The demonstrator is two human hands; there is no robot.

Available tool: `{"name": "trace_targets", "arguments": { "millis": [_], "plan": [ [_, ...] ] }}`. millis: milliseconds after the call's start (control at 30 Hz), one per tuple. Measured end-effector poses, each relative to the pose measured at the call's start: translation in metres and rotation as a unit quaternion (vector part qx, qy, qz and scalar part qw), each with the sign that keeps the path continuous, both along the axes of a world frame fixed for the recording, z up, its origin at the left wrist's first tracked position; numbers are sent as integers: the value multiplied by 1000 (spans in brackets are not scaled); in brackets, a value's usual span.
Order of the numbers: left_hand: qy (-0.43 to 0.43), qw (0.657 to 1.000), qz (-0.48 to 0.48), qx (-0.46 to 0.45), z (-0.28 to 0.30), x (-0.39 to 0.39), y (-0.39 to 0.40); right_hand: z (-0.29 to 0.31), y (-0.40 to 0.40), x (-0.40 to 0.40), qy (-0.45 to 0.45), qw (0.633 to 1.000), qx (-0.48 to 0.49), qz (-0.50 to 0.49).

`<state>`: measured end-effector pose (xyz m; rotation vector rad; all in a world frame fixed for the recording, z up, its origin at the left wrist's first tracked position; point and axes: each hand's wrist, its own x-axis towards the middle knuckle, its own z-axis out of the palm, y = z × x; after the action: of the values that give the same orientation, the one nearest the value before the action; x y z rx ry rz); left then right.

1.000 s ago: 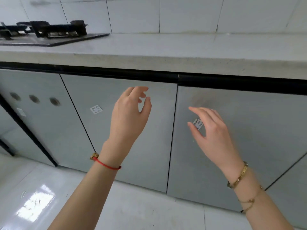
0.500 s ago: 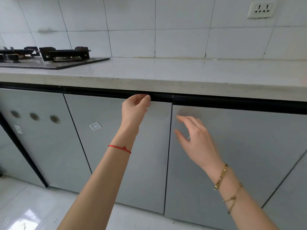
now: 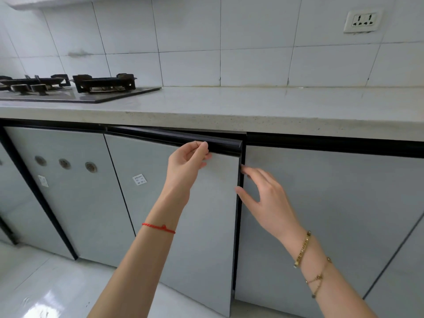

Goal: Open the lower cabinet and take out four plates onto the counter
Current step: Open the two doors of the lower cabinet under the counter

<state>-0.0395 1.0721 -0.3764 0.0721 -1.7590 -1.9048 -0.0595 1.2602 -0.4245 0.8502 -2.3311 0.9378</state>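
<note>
A grey lower cabinet door [image 3: 202,226] under the counter [image 3: 252,109] stands slightly ajar, its right edge swung out from the frame. My left hand [image 3: 185,166] grips the black handle strip [image 3: 220,145] along the door's top. My right hand [image 3: 263,198] has its fingers spread at the door's free right edge, fingertips in the dark gap. The cabinet's inside is hidden, and no plates are in view.
A black gas hob [image 3: 75,88] sits on the counter at the left. Shut grey doors flank the open one: one with three round vents [image 3: 65,164] to the left, another [image 3: 332,214] to the right. A wall socket [image 3: 363,20] is on the white tiles. Glossy floor [image 3: 46,290] lies below.
My left hand rose to the handle strip, closed on it and pulled the door ajar. My right hand moved left to the door's free edge. The view tilted upward.
</note>
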Motion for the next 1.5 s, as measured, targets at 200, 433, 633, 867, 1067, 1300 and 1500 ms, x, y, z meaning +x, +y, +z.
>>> {"name": "trace_targets", "arguments": {
  "millis": [200, 433, 633, 867, 1067, 1300, 1500],
  "plan": [
    [-12, 1000, 0, -22, 4, 38, -6, -10, -7, 24, 41, 998, -39, 31],
    [81, 919, 198, -331, -3, 90, -2, -15, -17, 67, 97, 993, -9, 63],
    [115, 870, 232, -419, -4, 141, -14, -24, -39, 104, 157, 982, -19, 107],
    [124, 853, 257, -436, -3, 196, -50, -40, -90, 132, 196, 958, -41, 205],
    [111, 844, 288, -439, -4, 245, -94, -44, -148, 155, 201, 925, -65, 317],
    [49, 833, 321, -448, 0, 291, -153, -34, -217, 187, 175, 907, -29, 382],
    [-2, 818, 371, -439, 3, 313, -200, -37, -286, 200, 171, 912, 7, 373]
  ]
}}
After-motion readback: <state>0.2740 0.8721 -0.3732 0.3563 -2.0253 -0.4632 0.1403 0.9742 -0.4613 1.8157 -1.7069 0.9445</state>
